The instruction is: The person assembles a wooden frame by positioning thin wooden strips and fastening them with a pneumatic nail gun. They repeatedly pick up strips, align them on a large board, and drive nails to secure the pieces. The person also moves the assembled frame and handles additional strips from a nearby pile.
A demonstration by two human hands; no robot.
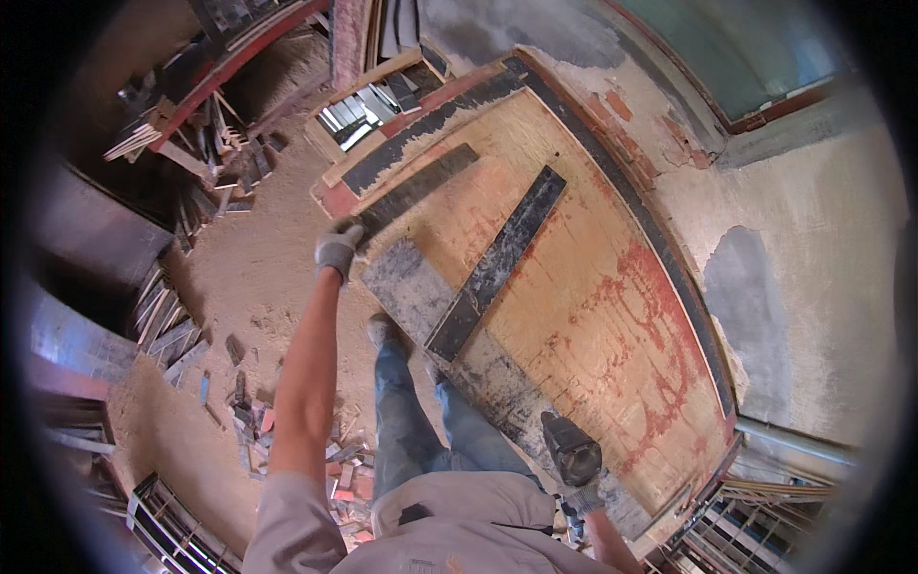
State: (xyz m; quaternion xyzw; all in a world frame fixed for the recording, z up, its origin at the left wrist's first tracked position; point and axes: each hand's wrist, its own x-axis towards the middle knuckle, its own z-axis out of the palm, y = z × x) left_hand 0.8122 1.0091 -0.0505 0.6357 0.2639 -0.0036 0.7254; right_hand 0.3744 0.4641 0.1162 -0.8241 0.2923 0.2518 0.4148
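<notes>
My left hand (337, 249), in a grey glove, is at the left edge of a wooden worktable (521, 124), closed round the near end of a narrow dark board (421, 187). That board lies slanting along the table's far left side. My right hand (583, 499), also gloved, is low at the table's near edge. It grips a black power tool (574, 450), whose exact kind I cannot make out; the tool partly hides the fingers. Between the hands a second dark board (497, 263) slants across the tabletop, apart from both. Under its near end lies a wider, grey-stained panel (409, 277).
A wooden box (354, 115) of metal strips adjoins the table's far left corner. Wood offcuts (344, 469) litter the floor by my legs. More scraps (225, 158) are piled at left. A peeling wall (803, 220) borders the right side, with a wire rack (765, 521) at lower right.
</notes>
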